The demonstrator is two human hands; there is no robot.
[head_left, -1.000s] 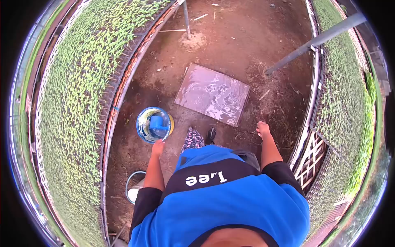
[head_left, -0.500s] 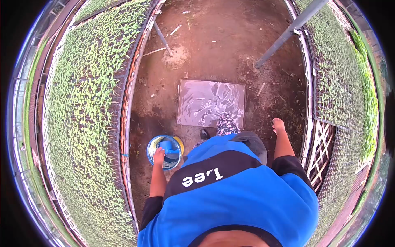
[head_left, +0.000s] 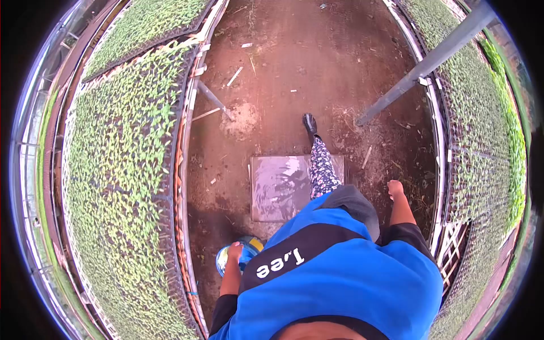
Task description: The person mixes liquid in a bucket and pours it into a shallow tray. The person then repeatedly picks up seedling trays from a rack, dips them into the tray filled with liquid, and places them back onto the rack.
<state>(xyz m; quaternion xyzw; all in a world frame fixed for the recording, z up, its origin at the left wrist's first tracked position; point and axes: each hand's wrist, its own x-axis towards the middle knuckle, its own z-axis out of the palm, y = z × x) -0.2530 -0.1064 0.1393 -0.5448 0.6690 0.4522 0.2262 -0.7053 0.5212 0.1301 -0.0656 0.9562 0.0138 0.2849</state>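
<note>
My left hand [head_left: 234, 251] is closed over a blue bucket [head_left: 221, 262] beside my left hip; the grip itself is hidden under my fingers. Yellow [head_left: 254, 245] shows along the bucket's far side, and a lighter blue thing lies inside it. My right hand [head_left: 395, 190] hangs at my right side in a loose fist, with nothing visible in it. Ahead of my body a shallow rectangular tray of water [head_left: 272, 187] lies on the ground. My leg in flowered trousers [head_left: 323, 167] reaches across it, the dark boot [head_left: 309, 123] on the soil beyond.
Long benches of green seedlings [head_left: 122, 153] line the left, with more seedlings [head_left: 481, 141] on the right. A grey metal post [head_left: 419, 71] leans into the path from the right. A thinner post [head_left: 214, 99] stands at the left bench. Brown soil [head_left: 277, 68] runs between.
I have stepped forward, one boot now past the water tray. The tray, posts and benches sit lower in view. The bucket and my left hand have shifted down, and my body covers more of the bucket.
</note>
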